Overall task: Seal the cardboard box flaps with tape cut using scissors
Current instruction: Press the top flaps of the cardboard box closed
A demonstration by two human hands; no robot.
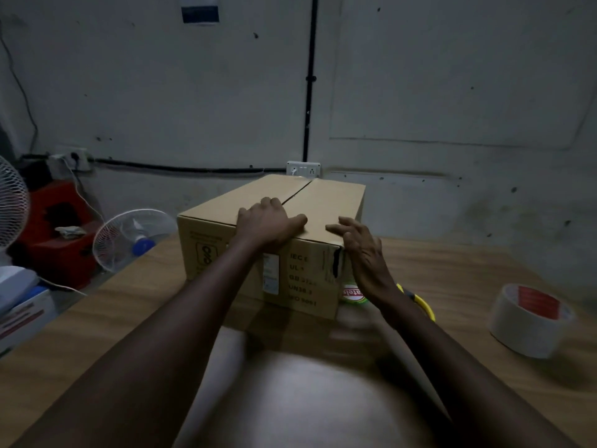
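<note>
A brown cardboard box (323, 198) stands on the wooden table (468, 273), flaps folded down with a dark seam running along the top. My left hand (269, 223) presses flat on the near edge of the left flap. Over the box's near right corner hovers my right hand (358, 250), fingers loosely bent and holding nothing. A roll of clear tape with a red core (529, 318) lies on the table at the right. The yellow handle of the scissors (423, 302) shows behind my right wrist, next to a second tape roll with a green and red label (352, 294).
Two white fans (129, 237) and a red crate (61, 227) stand on the floor to the left. A white carton (22, 315) sits at the left edge. A wall socket (303, 169) and a black cable run behind the box.
</note>
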